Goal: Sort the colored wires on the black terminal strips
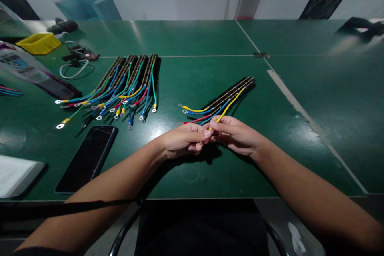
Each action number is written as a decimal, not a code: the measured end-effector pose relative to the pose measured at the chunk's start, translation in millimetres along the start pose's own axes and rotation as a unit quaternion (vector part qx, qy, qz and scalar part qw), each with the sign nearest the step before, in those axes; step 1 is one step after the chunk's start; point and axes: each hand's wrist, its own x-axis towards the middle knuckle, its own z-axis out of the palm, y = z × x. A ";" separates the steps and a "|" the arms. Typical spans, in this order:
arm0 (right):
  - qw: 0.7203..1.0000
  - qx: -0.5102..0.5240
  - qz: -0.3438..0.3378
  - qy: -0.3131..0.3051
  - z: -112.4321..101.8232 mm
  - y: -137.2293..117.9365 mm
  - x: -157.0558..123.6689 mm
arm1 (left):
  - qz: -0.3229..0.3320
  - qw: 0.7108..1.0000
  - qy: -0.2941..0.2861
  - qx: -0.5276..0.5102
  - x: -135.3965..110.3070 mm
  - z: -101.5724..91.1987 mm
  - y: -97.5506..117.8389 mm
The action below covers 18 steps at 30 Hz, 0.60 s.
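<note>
My left hand (184, 140) and my right hand (235, 134) meet in front of a black strip (232, 92) with rows of brass-coloured contacts, which looks like a terminal block. Between thumb and finger, my right hand pinches a yellow wire (231, 106) that runs up to the strip's far end. The fingertips of my left hand close on the same wire's near end, which they hide. Other wires fan out of the strip to the left: a yellow wire (196, 109) and a blue wire (195, 113) with ring terminals, and a red wire (199, 119) partly behind my hands.
Several similar wired strips (135, 72) lie side by side at left. A black phone (87, 158) and a white box (18, 176) are near the front edge. Farther back are a yellow bin (40, 43), a white cable (73, 76) and a printed package (33, 70) on the green table (192, 72).
</note>
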 end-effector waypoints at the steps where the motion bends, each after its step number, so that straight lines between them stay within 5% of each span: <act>1: 1.000 -0.002 0.000 -0.009 -0.1 0.0 0.0 | -0.002 1.000 0.003 0.010 -0.1 0.2 0.5; 18: 1.000 0.009 0.001 0.007 3.0 -2.2 -1.0 | -0.002 1.000 0.022 0.005 -1.0 3.8 3.5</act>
